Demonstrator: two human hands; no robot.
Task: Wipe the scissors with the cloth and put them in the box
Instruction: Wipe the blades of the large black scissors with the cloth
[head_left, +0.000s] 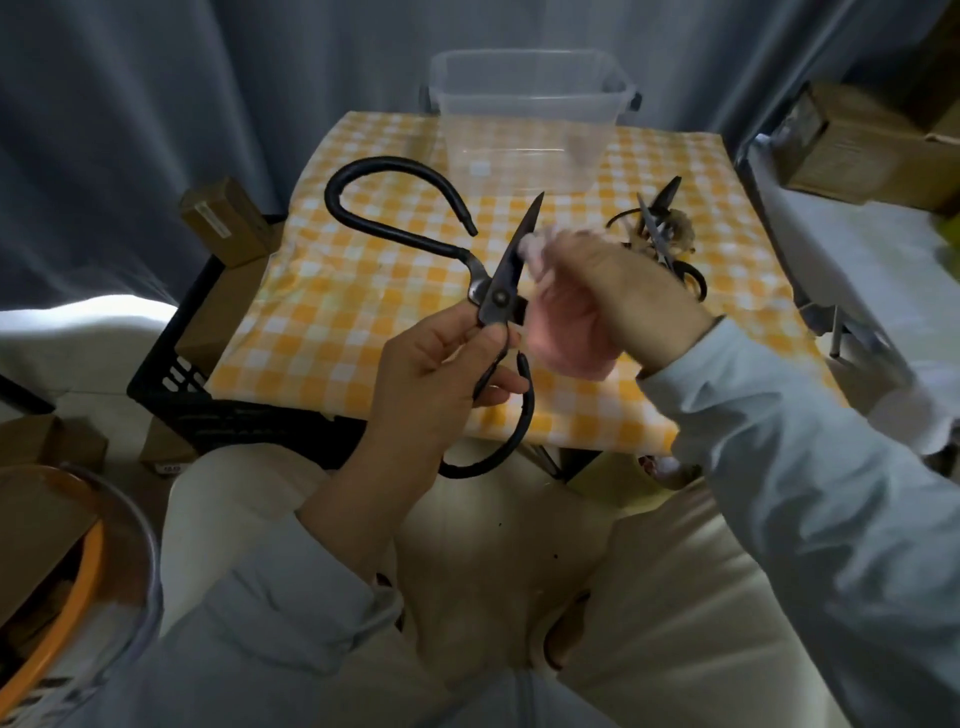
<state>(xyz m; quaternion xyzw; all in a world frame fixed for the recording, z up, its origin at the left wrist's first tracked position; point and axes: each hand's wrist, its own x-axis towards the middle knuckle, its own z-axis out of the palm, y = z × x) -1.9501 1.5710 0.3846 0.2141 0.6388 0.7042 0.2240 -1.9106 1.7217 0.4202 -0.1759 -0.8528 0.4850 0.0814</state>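
Your left hand (441, 364) clamps the scissors (501, 291) at the pivot, blades angled up toward the box (530, 104) beyond, while your right hand (597, 301) presses the cloth (535, 249) to the blade.

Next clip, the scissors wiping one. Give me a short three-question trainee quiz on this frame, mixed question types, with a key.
1. True or false: the clear box already holds scissors.
2. Which hand holds the large black scissors near the pivot? A) left hand B) right hand
3. Fill in: the right hand presses a pale cloth against the ____.

Key: 1. False, it looks empty. 2. A. 3. Blade; the hand is motion-blurred. More scissors wait on the checked tablecloth.
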